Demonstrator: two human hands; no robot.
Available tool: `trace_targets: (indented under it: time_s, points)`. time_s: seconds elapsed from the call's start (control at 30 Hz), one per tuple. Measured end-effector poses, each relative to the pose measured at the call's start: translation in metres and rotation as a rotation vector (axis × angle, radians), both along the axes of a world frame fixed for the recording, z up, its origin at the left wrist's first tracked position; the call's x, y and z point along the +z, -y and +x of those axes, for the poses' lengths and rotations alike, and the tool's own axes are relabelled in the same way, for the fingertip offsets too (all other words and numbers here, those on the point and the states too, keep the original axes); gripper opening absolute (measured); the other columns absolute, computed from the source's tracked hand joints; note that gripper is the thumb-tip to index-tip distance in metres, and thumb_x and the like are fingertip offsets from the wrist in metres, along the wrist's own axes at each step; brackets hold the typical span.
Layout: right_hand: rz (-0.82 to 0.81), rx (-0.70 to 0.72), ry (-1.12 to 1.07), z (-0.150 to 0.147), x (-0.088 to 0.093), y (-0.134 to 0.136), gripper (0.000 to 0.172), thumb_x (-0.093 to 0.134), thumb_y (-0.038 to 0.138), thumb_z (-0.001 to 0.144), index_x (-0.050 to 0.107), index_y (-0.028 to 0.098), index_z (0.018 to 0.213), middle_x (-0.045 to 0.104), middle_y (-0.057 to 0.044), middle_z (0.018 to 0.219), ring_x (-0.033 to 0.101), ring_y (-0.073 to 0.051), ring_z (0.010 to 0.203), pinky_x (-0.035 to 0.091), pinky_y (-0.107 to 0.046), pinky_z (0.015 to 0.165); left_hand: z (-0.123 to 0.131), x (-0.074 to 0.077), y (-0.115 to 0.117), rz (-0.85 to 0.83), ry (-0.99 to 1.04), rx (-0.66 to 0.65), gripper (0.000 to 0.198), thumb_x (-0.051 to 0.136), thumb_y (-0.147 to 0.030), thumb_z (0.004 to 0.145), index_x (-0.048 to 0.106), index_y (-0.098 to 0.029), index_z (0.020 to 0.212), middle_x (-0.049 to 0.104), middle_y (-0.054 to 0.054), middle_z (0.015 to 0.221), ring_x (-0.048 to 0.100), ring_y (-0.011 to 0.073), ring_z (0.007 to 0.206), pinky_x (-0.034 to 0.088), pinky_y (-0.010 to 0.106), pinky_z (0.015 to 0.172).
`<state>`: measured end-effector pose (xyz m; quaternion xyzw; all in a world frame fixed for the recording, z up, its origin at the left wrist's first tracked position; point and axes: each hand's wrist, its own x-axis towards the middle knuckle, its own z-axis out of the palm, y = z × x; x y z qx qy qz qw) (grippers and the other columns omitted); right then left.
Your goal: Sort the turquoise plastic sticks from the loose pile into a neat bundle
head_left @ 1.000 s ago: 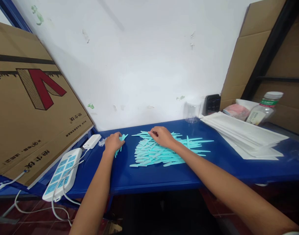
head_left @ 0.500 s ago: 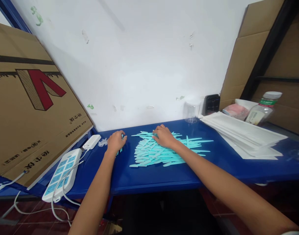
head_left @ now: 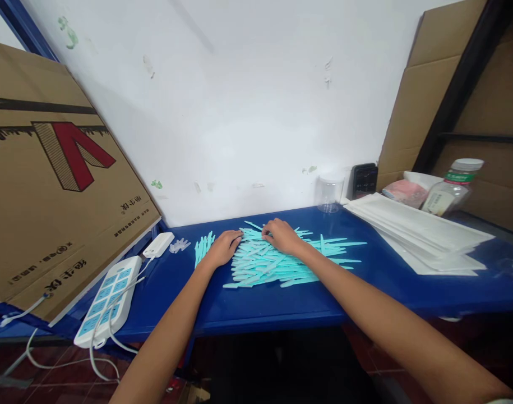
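Note:
A loose pile of slim turquoise eyebrow razors lies on the blue table. My right hand rests over the pile's back part, its fingertips pinched on a razor that points left. At the pile's left back edge is my left hand, palm down, its fingers closed at the end of a razor; the grip is partly hidden. Left of that hand a small, neat row of razors lies side by side, partly covered by the wrist. Farther left sits a little heap of small clear plastic pieces.
A white power strip with cables and a white adapter lie along the left edge, beside a big cardboard box. To the right are white sheets, a clear jar, a dark phone-like device and a bottle.
My left hand has moved right, from the small row of razors to the pile's left edge, uncovering the row. My right hand stays nearly in place over the pile.

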<state>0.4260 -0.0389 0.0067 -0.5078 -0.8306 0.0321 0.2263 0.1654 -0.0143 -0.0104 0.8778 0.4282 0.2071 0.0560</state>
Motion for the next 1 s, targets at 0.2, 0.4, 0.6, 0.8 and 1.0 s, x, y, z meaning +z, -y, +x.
trace_targets:
  time_s: [0.2, 0.4, 0.6, 0.8, 1.0]
  points:
    - [-0.018, -0.023, 0.001, 0.000, -0.003, 0.000, 0.024, 0.066, 0.031, 0.097, 0.071, 0.016, 0.115, 0.072, -0.015, 0.110, 0.059, -0.028, 0.107, 0.040, -0.033, 0.083, 0.006, 0.008, 0.007, 0.015, 0.034, -0.003, 0.045, 0.038, -0.046, 0.104, 0.069, -0.022, 0.125, 0.070, 0.009, 0.127, 0.060, 0.0273, 0.122, 0.044, 0.040, 0.107]
    - [-0.044, 0.003, 0.003, -0.001, -0.003, -0.001, 0.021, 0.066, 0.028, 0.096, 0.075, 0.018, 0.113, 0.075, -0.012, 0.111, 0.060, -0.028, 0.110, 0.042, -0.032, 0.085, 0.009, 0.007, 0.008, 0.013, 0.095, 0.007, 0.040, 0.048, -0.047, 0.100, 0.072, -0.023, 0.120, 0.073, 0.009, 0.119, 0.065, 0.0265, 0.109, 0.051, 0.038, 0.096]
    - [-0.019, 0.004, -0.015, 0.000, -0.004, -0.003, 0.021, 0.067, 0.019, 0.094, 0.076, 0.017, 0.113, 0.075, -0.012, 0.108, 0.061, -0.027, 0.105, 0.042, -0.032, 0.085, 0.009, 0.003, 0.005, 0.052, 0.134, 0.012, 0.039, 0.050, -0.046, 0.098, 0.071, -0.022, 0.122, 0.070, 0.011, 0.125, 0.060, 0.0277, 0.119, 0.048, 0.042, 0.104]
    - [-0.003, 0.019, -0.018, 0.000, -0.005, -0.004, 0.017, 0.066, 0.018, 0.094, 0.078, 0.019, 0.106, 0.074, -0.011, 0.104, 0.061, -0.026, 0.103, 0.041, -0.031, 0.083, 0.003, -0.008, -0.002, -0.020, 0.069, 0.066, 0.051, 0.046, -0.049, 0.099, 0.061, -0.020, 0.138, 0.058, 0.013, 0.144, 0.048, 0.0323, 0.137, 0.037, 0.051, 0.115]
    - [-0.005, 0.023, -0.013, 0.001, -0.006, -0.004, 0.018, 0.064, 0.017, 0.095, 0.076, 0.016, 0.109, 0.072, -0.012, 0.107, 0.060, -0.025, 0.104, 0.041, -0.030, 0.085, 0.002, -0.009, -0.006, -0.010, 0.102, 0.055, 0.044, 0.050, -0.045, 0.098, 0.065, -0.019, 0.131, 0.068, 0.013, 0.126, 0.059, 0.0281, 0.120, 0.044, 0.043, 0.107]
